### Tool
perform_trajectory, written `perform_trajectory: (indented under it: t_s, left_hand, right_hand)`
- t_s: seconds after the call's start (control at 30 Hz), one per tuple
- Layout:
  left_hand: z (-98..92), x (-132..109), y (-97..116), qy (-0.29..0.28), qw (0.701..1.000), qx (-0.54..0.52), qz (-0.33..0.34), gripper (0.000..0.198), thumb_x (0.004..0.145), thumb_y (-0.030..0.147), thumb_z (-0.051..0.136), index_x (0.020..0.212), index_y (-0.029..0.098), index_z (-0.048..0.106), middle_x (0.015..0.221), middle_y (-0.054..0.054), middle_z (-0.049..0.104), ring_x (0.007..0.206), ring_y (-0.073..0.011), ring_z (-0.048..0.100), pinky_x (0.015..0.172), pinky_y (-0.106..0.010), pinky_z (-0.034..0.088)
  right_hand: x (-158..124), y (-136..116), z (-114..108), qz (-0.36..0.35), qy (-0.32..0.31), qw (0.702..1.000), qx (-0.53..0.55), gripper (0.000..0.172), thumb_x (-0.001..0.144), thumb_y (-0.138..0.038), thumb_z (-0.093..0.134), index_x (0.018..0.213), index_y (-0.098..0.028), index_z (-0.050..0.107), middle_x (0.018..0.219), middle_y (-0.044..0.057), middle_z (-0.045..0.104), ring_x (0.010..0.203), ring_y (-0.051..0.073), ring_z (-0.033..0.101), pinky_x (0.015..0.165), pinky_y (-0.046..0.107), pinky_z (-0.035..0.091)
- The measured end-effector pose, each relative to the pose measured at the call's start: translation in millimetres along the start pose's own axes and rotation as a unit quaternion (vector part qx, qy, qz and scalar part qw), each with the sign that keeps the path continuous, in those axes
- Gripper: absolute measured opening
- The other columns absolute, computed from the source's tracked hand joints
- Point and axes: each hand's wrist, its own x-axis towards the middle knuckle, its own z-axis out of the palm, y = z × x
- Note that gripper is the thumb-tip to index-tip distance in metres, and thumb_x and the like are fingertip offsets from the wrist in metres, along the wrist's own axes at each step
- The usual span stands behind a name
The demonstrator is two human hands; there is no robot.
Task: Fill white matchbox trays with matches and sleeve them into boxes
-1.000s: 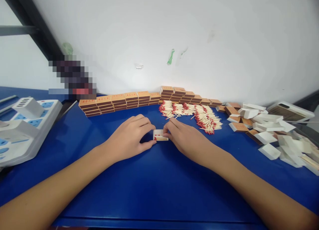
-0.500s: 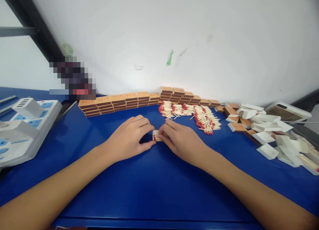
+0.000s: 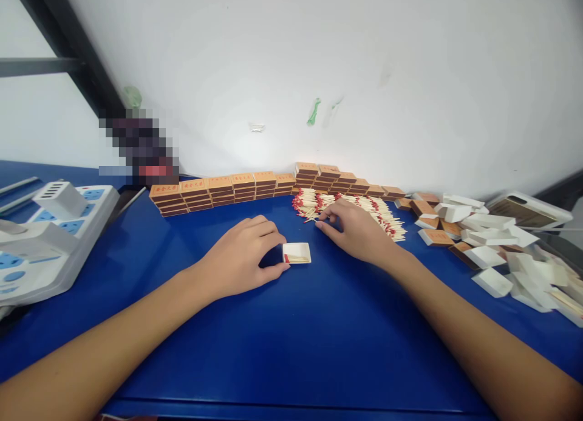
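Head | matchboxes (image 3: 194, 186): red "安全火柴" | hands (image 3: 246, 254) (image 3: 353, 229) at tray (image 3: 299, 249) and matches (image 3: 302, 201)

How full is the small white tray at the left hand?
Partly filled: a few matches lie along the near side of the small white tray, and its bare white bottom shows beyond them.

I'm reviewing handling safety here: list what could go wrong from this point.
The right hand is at the loose match pile, which could scatter. The left hand holds one end of the open white tray; a jerk might spill its matches. Stacked matchboxes stand close behind the pile, so a knock might topple some.
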Motion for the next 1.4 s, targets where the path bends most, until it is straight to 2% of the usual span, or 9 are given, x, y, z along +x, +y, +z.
perform_trajectory:
  t_s: [0.17,0.5,0.77,0.93,1.13,1.4]
  left_hand:
    - [0.3,0.9,-0.6,0.0,1.0,0.001,0.0,0.025,0.098,0.037,0.069,0.113,0.017,0.073,0.103,-0.008,0.071,0.102,-0.0259,0.064,0.092,-0.042,0.054]
    - [0.2,1.6,-0.5,0.0,1.0,-0.009,-0.002,0.023,0.098,0.036,0.069,0.112,0.018,0.074,0.105,-0.008,0.072,0.103,-0.0257,0.064,0.094,-0.042,0.053]
    - [-0.1,2.4,0.0,-0.009,1.0,-0.007,-0.011,0.026,0.098,0.037,0.069,0.114,0.017,0.074,0.104,-0.008,0.072,0.103,-0.0261,0.064,0.093,-0.043,0.053]
    - [-0.2,2.8,0.1,-0.01,1.0,-0.007,-0.011,0.026,0.099,0.037,0.069,0.114,0.017,0.074,0.105,-0.008,0.072,0.102,-0.0256,0.064,0.093,-0.043,0.053]
    - [0.7,1.5,-1.2,-0.006,1.0,-0.003,-0.008,0.026,0.099,0.037,0.069,0.114,0.017,0.074,0.104,-0.008,0.071,0.102,-0.0254,0.064,0.092,-0.042,0.053]
    - [0.1,1.3,-2.0,-0.007,1.0,0.002,-0.007,0.026,0.099,0.038,0.069,0.114,0.017,0.074,0.104,-0.008,0.071,0.102,-0.0256,0.064,0.093,-0.042,0.052]
  right_hand:
    - [7.7,-2.8,9.2,-0.013,0.012,1.0,0.006,0.013,0.1,-0.027,0.06,0.09,-0.02,0.062,0.095,0.007,0.066,0.08,0.021,0.06,0.073,0.034,0.044]
    - [11.2,6.1,12.7,-0.066,0.018,0.997,0.03,0.005,0.1,-0.024,0.06,0.098,-0.021,0.064,0.099,0.008,0.063,0.083,0.022,0.061,0.076,0.035,0.046]
    - [14.1,8.4,16.5,-0.078,-0.001,0.997,0.017,0.014,0.106,-0.026,0.051,0.1,-0.021,0.063,0.102,0.009,0.061,0.086,0.024,0.06,0.078,0.036,0.046]
    - [13.2,5.3,11.0,-0.063,-0.035,0.997,-0.003,0.013,0.105,-0.026,0.051,0.096,-0.022,0.059,0.106,0.01,0.062,0.088,0.024,0.061,0.078,0.036,0.047]
    - [5.8,-1.1,1.1,-0.036,-0.081,0.995,-0.044,0.013,0.107,-0.027,0.047,0.101,-0.021,0.057,0.11,0.011,0.064,0.091,0.025,0.064,0.077,0.036,0.048]
    - [-10.3,-7.7,-25.5,-0.043,-0.108,0.992,-0.039,0.015,0.106,-0.027,0.047,0.101,-0.021,0.06,0.106,0.011,0.067,0.089,0.025,0.064,0.077,0.036,0.048]
